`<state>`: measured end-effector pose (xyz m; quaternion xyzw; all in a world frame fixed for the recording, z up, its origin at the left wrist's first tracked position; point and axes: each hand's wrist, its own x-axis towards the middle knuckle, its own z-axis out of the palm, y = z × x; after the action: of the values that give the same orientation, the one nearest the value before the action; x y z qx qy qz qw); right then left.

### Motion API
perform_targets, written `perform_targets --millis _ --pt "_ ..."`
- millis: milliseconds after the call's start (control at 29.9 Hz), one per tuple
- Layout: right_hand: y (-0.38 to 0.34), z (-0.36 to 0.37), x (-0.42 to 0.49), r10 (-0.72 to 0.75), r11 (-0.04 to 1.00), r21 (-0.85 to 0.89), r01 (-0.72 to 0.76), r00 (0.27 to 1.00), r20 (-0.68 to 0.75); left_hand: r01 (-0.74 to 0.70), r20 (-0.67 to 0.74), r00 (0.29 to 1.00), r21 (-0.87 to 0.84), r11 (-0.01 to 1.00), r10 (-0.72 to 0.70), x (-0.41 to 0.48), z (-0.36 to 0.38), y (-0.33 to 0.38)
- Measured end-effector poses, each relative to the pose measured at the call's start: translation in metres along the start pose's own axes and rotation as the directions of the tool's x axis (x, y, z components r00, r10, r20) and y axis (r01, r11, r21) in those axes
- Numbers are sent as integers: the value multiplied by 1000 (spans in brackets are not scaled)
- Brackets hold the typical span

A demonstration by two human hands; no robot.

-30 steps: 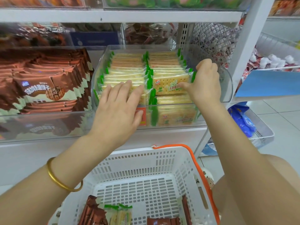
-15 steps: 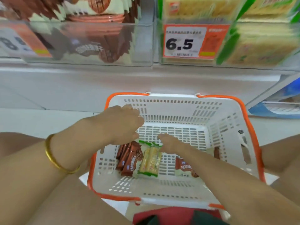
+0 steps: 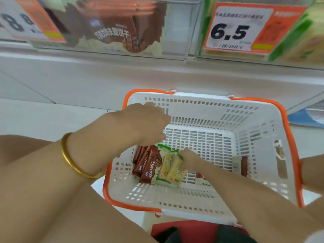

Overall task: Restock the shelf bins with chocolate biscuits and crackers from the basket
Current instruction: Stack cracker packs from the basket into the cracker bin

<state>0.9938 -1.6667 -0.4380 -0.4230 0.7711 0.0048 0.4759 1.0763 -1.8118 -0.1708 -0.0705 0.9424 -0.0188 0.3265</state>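
Basket [image 3: 201,102] of chocolate biscuit packs [image 3: 149,163] and cracker packs [image 3: 169,171]; right hand [image 3: 190,159] fingers around crackers, left hand [image 3: 145,123] fingers slack, empty.

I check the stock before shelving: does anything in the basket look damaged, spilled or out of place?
Nothing stands out. The chocolate biscuit packs and the cracker pack lie loose but look intact inside the basket; one brown pack stands apart at its right wall.
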Motion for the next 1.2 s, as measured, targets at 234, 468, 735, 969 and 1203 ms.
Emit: perform_targets --millis 234,468,735,969,1203 --pt "2 -125 -109 -73 634 768 97 995 -66 2 -46 999 -186 983 -11 17 0 20" --pt "3 -178 -198 -131 365 872 327 945 -299 -71 -196 979 -590 804 -58 17 -35 41" --pt "15 -201 -263 -32 475 706 525 812 -582 -230 -370 928 -672 704 -50 4 -82 51" --pt "32 -251 -328 204 524 334 783 265 -942 -333 -938 342 -180 926 -59 -5 -154 76" --pt "42 -314 -310 261 696 311 647 176 -949 -21 -872 490 -29 999 -15 24 -169 78"
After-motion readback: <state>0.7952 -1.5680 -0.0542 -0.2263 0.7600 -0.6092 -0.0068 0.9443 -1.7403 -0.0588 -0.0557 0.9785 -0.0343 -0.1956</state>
